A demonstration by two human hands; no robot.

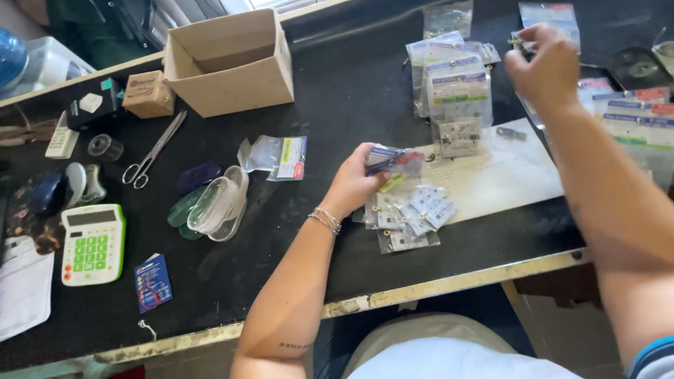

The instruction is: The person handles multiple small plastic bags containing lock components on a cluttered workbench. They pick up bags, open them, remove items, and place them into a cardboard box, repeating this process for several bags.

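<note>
From the head camera, the left hand [354, 184] is closed around a small clear packet [394, 161] with a blue and red label, held just above a loose heap of similar small packets [407, 214] lying partly on a sheet of paper [498, 172]. The right hand [544, 67] is raised over the far side of the black table [337, 105], its fingers pinched narrow on a tiny metal piece [517, 42]; what that piece is cannot be told at this size. Below it lies a stack of larger labelled bags [456, 84], and a small grey part [510, 133] rests on the paper. The likeliest slip, judging from this, is the pinched piece dropping, since the grip is only at the fingertips and it would be hard to find among the glossy bags. The heap is also near the table's front edge [449, 281], so a nudge from the left wrist could push packets off. Scissors [153, 149], a cardboard box [228, 60] and a green calculator [93, 243] lie well apart.
</note>
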